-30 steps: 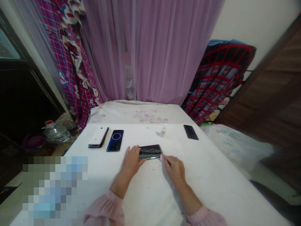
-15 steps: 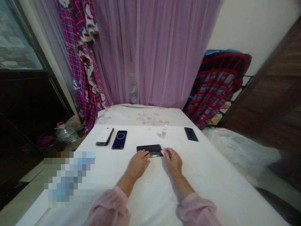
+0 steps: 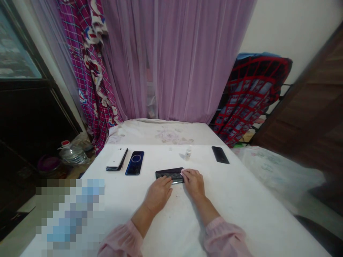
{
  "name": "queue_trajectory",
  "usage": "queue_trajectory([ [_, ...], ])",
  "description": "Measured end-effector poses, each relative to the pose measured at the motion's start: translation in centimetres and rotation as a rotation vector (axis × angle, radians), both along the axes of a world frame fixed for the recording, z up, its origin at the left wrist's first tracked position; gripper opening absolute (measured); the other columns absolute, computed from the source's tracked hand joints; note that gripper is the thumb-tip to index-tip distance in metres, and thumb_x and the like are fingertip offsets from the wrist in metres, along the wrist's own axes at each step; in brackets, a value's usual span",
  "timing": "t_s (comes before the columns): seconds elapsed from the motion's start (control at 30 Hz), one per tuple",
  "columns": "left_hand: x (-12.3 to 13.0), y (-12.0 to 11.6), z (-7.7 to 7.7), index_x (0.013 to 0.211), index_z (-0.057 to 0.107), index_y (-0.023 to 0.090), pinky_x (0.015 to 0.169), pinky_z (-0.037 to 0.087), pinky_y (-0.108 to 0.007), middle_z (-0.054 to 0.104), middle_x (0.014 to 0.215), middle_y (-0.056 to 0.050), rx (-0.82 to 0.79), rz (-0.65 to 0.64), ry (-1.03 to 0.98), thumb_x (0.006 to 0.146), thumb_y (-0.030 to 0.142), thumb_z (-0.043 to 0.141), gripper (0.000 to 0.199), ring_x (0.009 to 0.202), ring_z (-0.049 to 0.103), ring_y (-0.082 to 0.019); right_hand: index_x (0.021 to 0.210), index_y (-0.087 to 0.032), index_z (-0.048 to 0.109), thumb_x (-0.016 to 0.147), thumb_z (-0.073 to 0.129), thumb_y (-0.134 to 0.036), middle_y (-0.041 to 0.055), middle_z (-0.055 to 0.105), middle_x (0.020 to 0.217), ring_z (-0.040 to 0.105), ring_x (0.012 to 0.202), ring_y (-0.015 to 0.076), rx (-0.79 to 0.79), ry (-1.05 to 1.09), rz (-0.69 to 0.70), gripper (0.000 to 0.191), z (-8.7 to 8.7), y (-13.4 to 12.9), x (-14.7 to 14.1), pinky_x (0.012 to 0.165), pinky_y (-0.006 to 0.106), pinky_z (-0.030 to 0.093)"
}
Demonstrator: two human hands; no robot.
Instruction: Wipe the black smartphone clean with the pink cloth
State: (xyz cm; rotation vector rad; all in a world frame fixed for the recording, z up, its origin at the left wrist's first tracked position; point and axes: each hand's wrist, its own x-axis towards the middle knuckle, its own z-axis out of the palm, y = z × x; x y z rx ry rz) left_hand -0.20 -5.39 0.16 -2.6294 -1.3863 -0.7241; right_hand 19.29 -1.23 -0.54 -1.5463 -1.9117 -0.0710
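Observation:
In the head view a dark, glossy smartphone (image 3: 170, 172) lies crosswise on the white table in front of me. My left hand (image 3: 158, 192) grips its near left edge, fingers together on the top surface and thumb at the near side. At the phone's right end, my right hand (image 3: 194, 182) pinches a small pale pink cloth (image 3: 182, 172) against the surface. Most of the cloth is hidden by the fingers. Beyond the phone stands a small clear bottle (image 3: 188, 154) with a white label.
Left on the table are a blue phone (image 3: 134, 163) and a white phone (image 3: 117, 158) stacked on a dark one. A black phone (image 3: 220, 155) lies at the right. A blurred-out bluish patch (image 3: 75, 214) covers the near left. Purple curtains (image 3: 187, 64) hang behind.
My right hand with the pink cloth has moved slightly left, onto the phone's surface. My left hand still holds the phone. The camera view has shifted a little.

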Motion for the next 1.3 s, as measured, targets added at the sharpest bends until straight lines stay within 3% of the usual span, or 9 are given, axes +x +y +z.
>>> queue_trajectory([
  [0.27, 0.0, 0.8, -0.8, 0.115, 0.063, 0.018, 0.098, 0.048, -0.04, 0.069, 0.117, -0.006, 0.006, 0.004, -0.013, 0.095, 0.018, 0.05, 0.024, 0.112, 0.061, -0.023, 0.095, -0.027, 0.073, 0.091, 0.052, -0.025, 0.0008, 0.073, 0.103, 0.059, 0.096, 0.0198, -0.068, 0.042, 0.109, 0.022, -0.5, 4.4, 0.2, 0.084, 0.034, 0.043],
  [0.37, -0.2, 1.0, -1.2, 0.114, 0.064, 0.019, 0.097, 0.049, -0.04, 0.069, 0.117, -0.005, 0.019, -0.009, -0.015, 0.096, 0.017, 0.048, 0.024, 0.111, 0.062, -0.022, 0.095, -0.027, 0.073, 0.091, 0.052, -0.026, 0.0007, 0.074, 0.101, 0.061, 0.094, 0.0192, -0.102, 0.06, 0.147, 0.021, -0.5, 4.4, 0.5, 0.085, 0.034, 0.044],
  [0.5, -0.2, 1.2, -1.4, 0.115, 0.063, 0.017, 0.097, 0.049, -0.041, 0.068, 0.119, -0.006, 0.025, -0.015, 0.002, 0.096, 0.017, 0.048, 0.025, 0.111, 0.062, -0.023, 0.099, -0.028, 0.073, 0.09, 0.053, -0.027, 0.0017, 0.073, 0.107, 0.061, 0.099, 0.021, -0.086, 0.041, 0.153, 0.022, -0.3, 2.4, 0.9, 0.087, 0.037, 0.044],
  [0.67, -0.1, 1.3, -0.9, 0.122, 0.059, 0.017, 0.101, 0.045, -0.043, 0.064, 0.126, -0.006, -0.027, 0.014, 0.002, 0.094, 0.019, 0.051, 0.03, 0.119, 0.056, -0.025, 0.101, -0.028, 0.073, 0.09, 0.053, -0.03, 0.0029, 0.071, 0.111, 0.06, 0.105, 0.022, -0.053, 0.038, 0.164, 0.023, -0.5, 0.7, 1.3, 0.088, 0.038, 0.045],
  [0.93, 0.5, 1.7, -0.7, 0.116, 0.062, 0.021, 0.101, 0.043, -0.041, 0.067, 0.12, -0.004, -0.065, 0.061, 0.018, 0.093, 0.019, 0.056, 0.024, 0.115, 0.059, -0.023, 0.095, -0.024, 0.073, 0.09, 0.05, -0.027, 0.0038, 0.074, 0.098, 0.065, 0.094, 0.0211, -0.1, 0.063, 0.133, 0.024, -0.5, 4.1, 0.6, 0.087, 0.037, 0.048],
  [1.17, 1.5, 4.1, 1.3, 0.107, 0.065, 0.022, 0.081, 0.053, -0.039, 0.068, 0.111, -0.006, -0.056, 0.105, 0.084, 0.085, 0.032, 0.07, 0.024, 0.097, 0.064, -0.026, 0.094, -0.022, 0.073, 0.09, 0.046, -0.021, 0.0056, 0.074, 0.095, 0.065, 0.09, 0.0202, 0.002, 0.088, 0.225, 0.027, -1.0, 4.8, -0.1, 0.086, 0.034, 0.051],
  [1.3, 1.3, 5.5, 1.2, 0.106, 0.066, 0.02, 0.086, 0.052, -0.041, 0.068, 0.114, -0.007, -0.027, 0.137, 0.085, 0.081, 0.026, 0.074, 0.027, 0.104, 0.063, -0.028, 0.093, -0.023, 0.073, 0.088, 0.047, -0.019, 0.0055, 0.074, 0.095, 0.066, 0.09, 0.0202, 0.06, 0.092, 0.228, 0.027, -1.0, 6.3, -1.2, 0.085, 0.035, 0.053],
])
